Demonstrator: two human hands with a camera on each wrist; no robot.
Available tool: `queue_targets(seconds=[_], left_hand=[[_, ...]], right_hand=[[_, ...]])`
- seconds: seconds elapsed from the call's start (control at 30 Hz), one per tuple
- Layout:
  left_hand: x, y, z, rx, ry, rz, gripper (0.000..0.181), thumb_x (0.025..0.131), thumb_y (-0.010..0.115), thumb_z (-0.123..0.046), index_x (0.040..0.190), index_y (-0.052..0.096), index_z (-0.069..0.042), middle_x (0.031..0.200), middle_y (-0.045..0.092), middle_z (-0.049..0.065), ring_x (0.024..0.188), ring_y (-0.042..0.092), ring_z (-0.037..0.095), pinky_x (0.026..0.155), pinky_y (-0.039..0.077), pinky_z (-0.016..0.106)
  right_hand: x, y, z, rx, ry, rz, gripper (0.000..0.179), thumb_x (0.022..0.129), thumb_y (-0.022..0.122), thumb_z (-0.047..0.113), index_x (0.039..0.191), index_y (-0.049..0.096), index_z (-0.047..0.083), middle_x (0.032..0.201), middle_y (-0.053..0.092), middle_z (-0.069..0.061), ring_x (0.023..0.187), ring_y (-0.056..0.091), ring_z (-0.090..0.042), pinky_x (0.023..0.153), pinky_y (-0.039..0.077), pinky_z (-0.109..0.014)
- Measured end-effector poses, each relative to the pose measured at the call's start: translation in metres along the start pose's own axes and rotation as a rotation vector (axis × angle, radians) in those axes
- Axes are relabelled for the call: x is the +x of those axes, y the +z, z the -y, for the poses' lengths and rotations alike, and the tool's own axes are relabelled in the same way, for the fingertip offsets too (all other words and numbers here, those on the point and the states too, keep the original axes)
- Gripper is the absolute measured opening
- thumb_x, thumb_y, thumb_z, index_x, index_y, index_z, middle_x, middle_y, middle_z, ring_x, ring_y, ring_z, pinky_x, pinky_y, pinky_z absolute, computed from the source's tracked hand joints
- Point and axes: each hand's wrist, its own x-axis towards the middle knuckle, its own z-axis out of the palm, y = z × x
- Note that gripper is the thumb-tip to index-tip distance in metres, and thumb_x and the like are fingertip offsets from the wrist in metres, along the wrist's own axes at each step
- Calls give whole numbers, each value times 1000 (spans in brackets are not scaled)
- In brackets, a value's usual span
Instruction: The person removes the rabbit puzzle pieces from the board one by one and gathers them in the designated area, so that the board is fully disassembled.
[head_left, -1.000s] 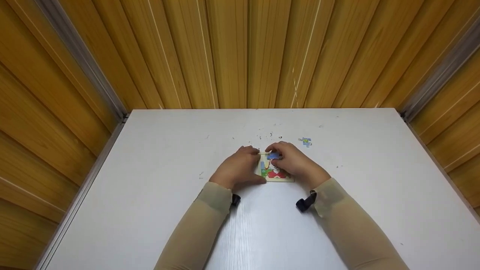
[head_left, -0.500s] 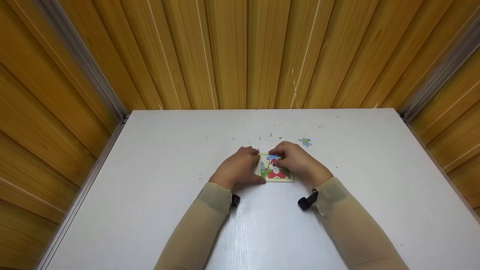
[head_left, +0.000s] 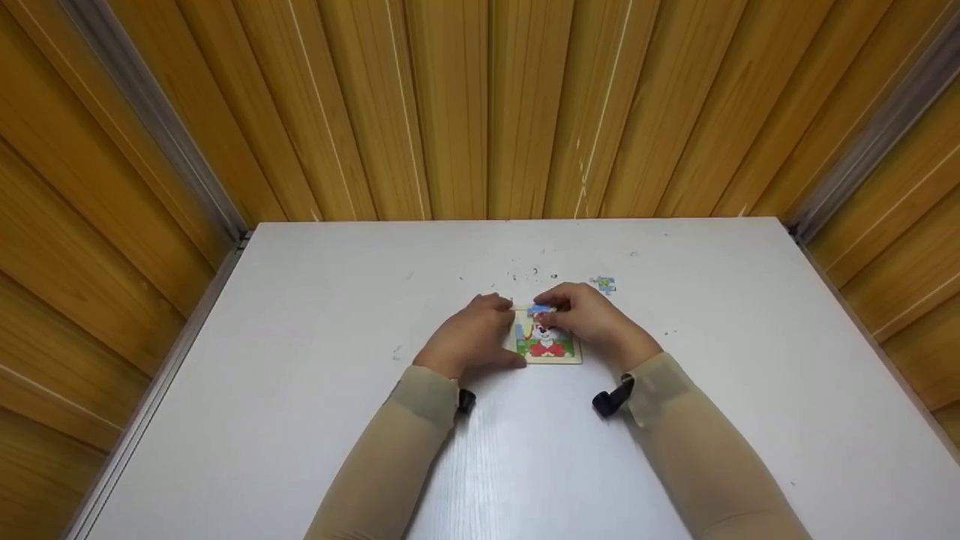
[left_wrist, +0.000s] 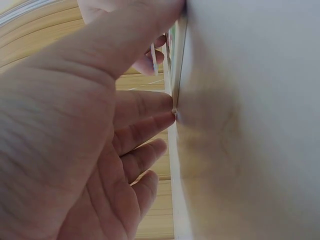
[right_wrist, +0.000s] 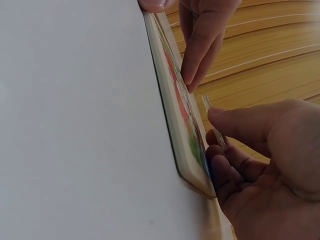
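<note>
A small square jigsaw board [head_left: 551, 359] lies on the white table, its picture showing a cartoon animal in red. My left hand [head_left: 469, 334] steadies its left side, thumb at the near corner and fingertips at the far corner. Over the far part of the board, my right hand [head_left: 592, 319] pinches a blue-edged puzzle piece [head_left: 538, 309] between thumb and fingers. In the right wrist view that piece [right_wrist: 206, 102] appears edge-on, tilted and raised above the board surface [right_wrist: 175, 95]. Part of the picture is hidden under the right hand.
Another puzzle piece [head_left: 604, 284], blue with yellow-green, lies on the table [head_left: 337, 300] beyond the right hand. Small dark marks dot the tabletop behind the board. Wood-patterned panels [head_left: 450, 112] stand along the back and sides.
The right hand keeps its pinch on the puzzle piece and has tilted it slightly over the board. The left hand stays at the board's edge. The whole view has shifted a little.
</note>
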Motion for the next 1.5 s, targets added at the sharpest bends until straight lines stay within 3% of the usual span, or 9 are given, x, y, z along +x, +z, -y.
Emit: queue_targets(seconds=[0.17,0.3,0.53,0.67,0.97,1.07,1.27,1.5], left_hand=[[1,2,2,0,-5,7,82,89,96,-53,155,70,-11,173,56,6,170,43,30,141,37,44],[1,3,0,7,2,9,81,90,96,-53,155,70,-11,172,56,6,169,44,29,140,39,43],[1,8,-3,-19,-12,7,81,90,97,-50,155,70,-11,173,55,4,169,43,27,141,38,41],[1,10,-4,-38,-15,8,81,89,98,-48,155,70,-10,174,54,4,170,42,27,142,35,41],[1,7,-4,-48,-25,-1,82,89,99,-47,156,69,-11,174,54,3,169,43,26,141,36,41],[1,7,-4,-57,-28,1,81,89,99,-46,156,69,-11,175,53,3,169,43,26,141,37,41],[2,7,-4,-45,-16,9,83,89,98,-46,157,68,-9,175,53,4,170,41,26,141,36,39],[3,7,-4,-40,-9,11,83,89,98,-47,156,68,-8,175,53,4,171,40,26,142,35,39]], right_hand=[[2,-1,-3,29,1,-11,37,108,78,19,143,78,11,132,75,-15,117,64,-25,99,52,-31],[-2,-12,-6,-14,2,-44,36,108,78,22,142,79,13,133,74,-15,121,65,-29,97,52,-32],[-8,-49,-26,-76,63,-99,38,110,76,24,145,77,11,141,72,-19,123,61,-31,89,55,-28],[-15,-70,-41,-81,100,-132,41,110,76,24,147,75,8,144,70,-21,124,57,-30,91,52,-28],[-25,-108,-65,-109,197,-179,43,112,73,22,151,71,5,137,64,-21,115,52,-30,85,48,-29],[-26,-114,-72,-106,227,-176,43,113,70,19,153,69,5,141,63,-23,119,52,-31,93,49,-33],[-27,-118,-81,-137,248,-173,43,113,65,12,155,66,2,153,61,-28,130,52,-37,122,45,-57],[-28,-121,-83,-140,257,-172,42,113,63,10,154,66,1,157,59,-29,133,51,-39,126,44,-61]])
